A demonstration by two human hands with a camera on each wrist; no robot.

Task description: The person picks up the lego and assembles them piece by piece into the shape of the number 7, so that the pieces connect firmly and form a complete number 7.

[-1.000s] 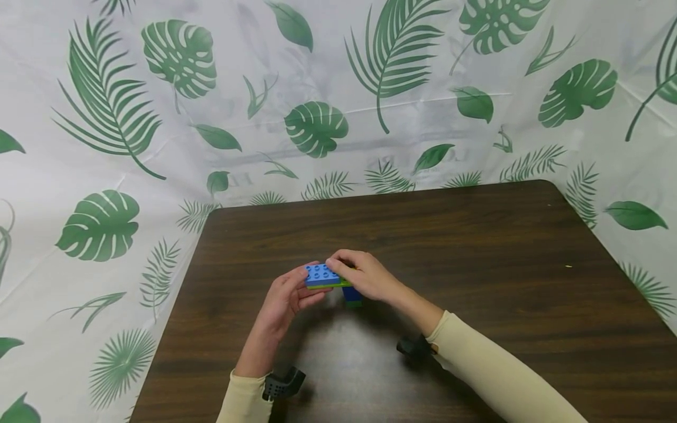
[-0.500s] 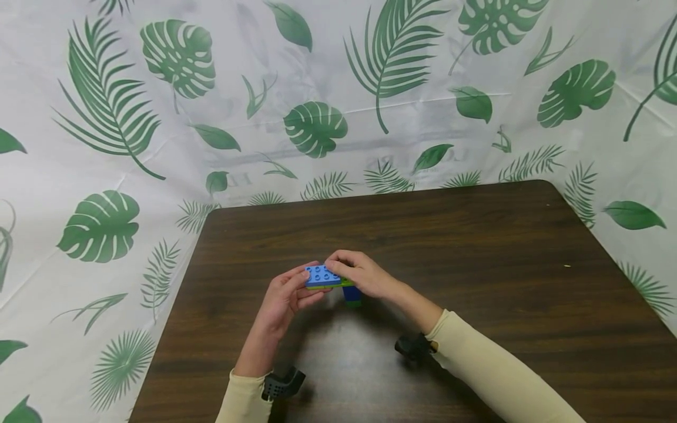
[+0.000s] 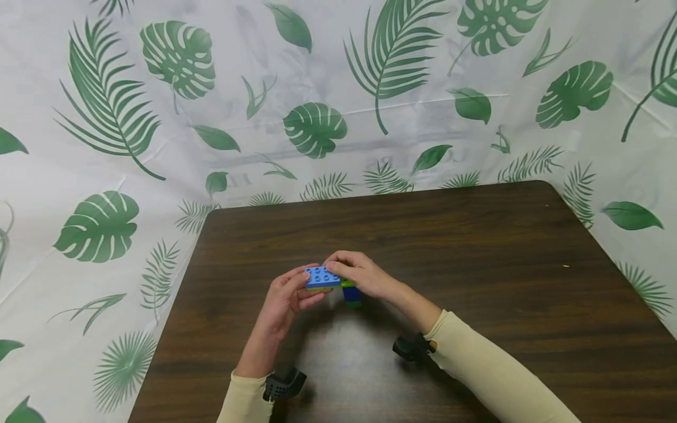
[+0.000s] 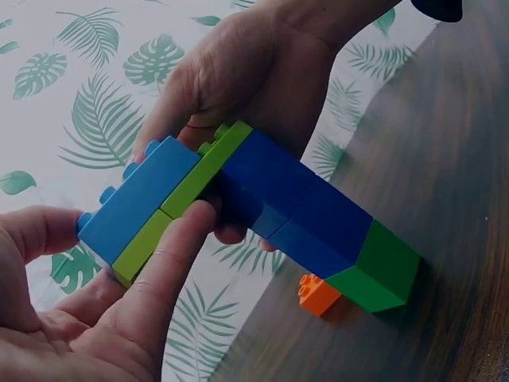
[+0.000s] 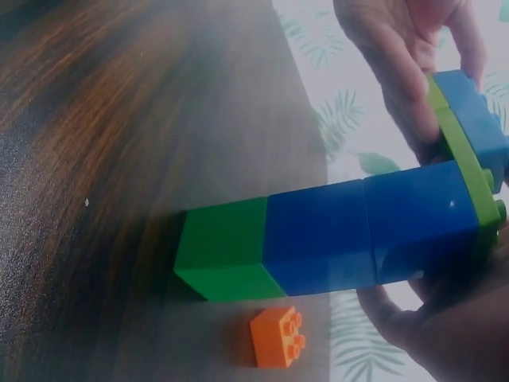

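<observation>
My left hand [image 3: 285,301] pinches the outer end of a light blue brick [image 4: 141,199], thumb on its studs and fingers beneath. Lime green plates [image 4: 208,167] lie under this brick and reach across onto a column. Two dark blue bricks [image 5: 421,211] stand stacked in that column, above a green brick [image 5: 227,247] at the foot. My right hand [image 3: 367,277] grips the column's top from the far side, its thumb near the light blue brick's right end. In the head view this hand covers part of the lime plates.
Beside the column's foot, an orange brick [image 4: 320,296] lies on the dark wooden table [image 3: 449,235]; the column hides it from the head view. A tiny yellow scrap [image 3: 566,266] sits at the right. Leaf-patterned sheeting [image 3: 238,117] surrounds the table.
Both hands keep their hold on the bricks. My right hand has shifted very slightly left, and the light blue brick sits a touch lower in the head view.
</observation>
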